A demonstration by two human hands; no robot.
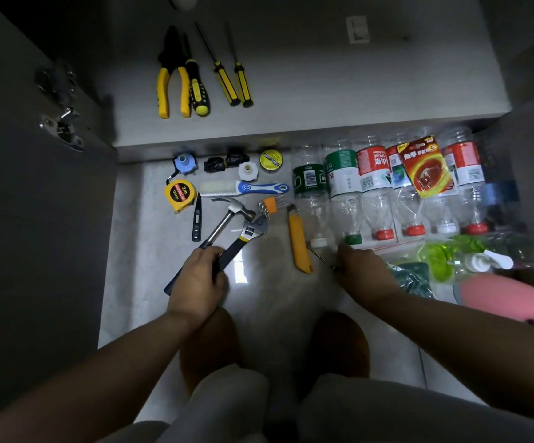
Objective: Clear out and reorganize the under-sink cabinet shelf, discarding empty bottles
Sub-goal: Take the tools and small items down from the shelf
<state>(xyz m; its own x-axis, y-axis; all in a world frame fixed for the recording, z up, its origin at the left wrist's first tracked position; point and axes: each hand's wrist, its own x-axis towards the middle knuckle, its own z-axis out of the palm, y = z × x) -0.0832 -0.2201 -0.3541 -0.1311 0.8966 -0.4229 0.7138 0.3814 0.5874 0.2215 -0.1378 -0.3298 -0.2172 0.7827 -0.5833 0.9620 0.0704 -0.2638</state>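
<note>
While a person crouched on a pale, glossy tile floor (268, 292) before an open under-sink cabinet, its grey shelf (339, 91) carried one pair of pliers (171, 75) and three screwdrivers (224, 81), all yellow and black, laid side by side at the left. Dark doors (35, 193) stood open on either side, and a metal hinge (64, 129) showed on the left one.

Six clear plastic bottles (375, 187) lay in a row on the floor below the shelf's front edge, to the right, with their caps toward the person: three red, two white, one green. All looked empty. One red-and-yellow card pack (425, 167) rested across the row. Near the caps, a clear zip bag (419, 260) held green contents.

Left of the bottles lay one tape measure (179, 193), one brush (246, 188), one roll of tape (271, 159), one set of hex keys (273, 204) and one utility knife (297, 241), among smaller fittings.

The left grip (198, 279) was curled round the dark handle of a wrench (249, 233), and the handle of a hammer (222, 222) ran into the same fist. The right grip (364, 273) rested palm down on the floor just beside the green cap, with a thin metal rod (320, 255) at its thumb side. Whether it pinched that rod could not be told.
</note>
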